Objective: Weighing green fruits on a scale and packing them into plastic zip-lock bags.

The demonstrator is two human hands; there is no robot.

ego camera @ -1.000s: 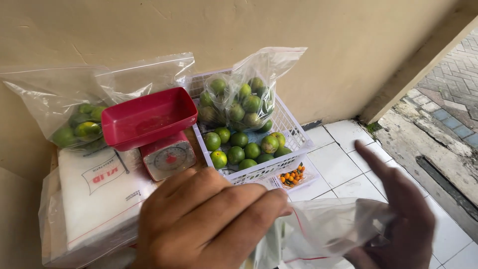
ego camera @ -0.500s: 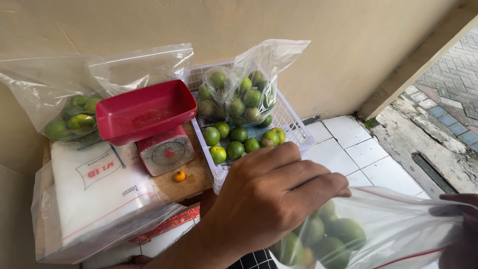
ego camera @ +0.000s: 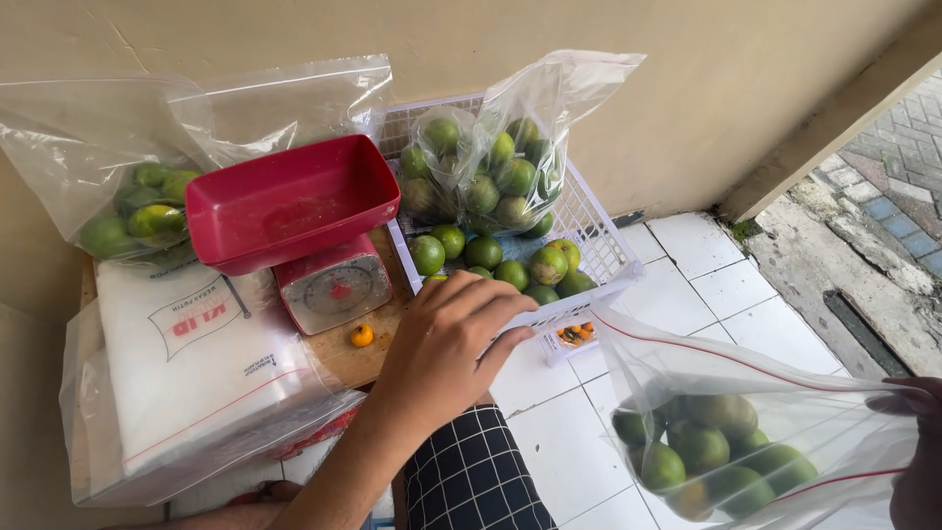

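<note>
Left hand (ego camera: 453, 339) reached into white basket (ego camera: 599, 231), fingers curled over limes (ego camera: 491, 257), grasp unclear. Right hand (ego camera: 913, 451) fingers pinched clear bag (ego camera: 746, 432) open.

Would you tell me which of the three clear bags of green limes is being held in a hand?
The bag at lower right: the right hand holds its edge, while the other two rest by the wall.
</note>
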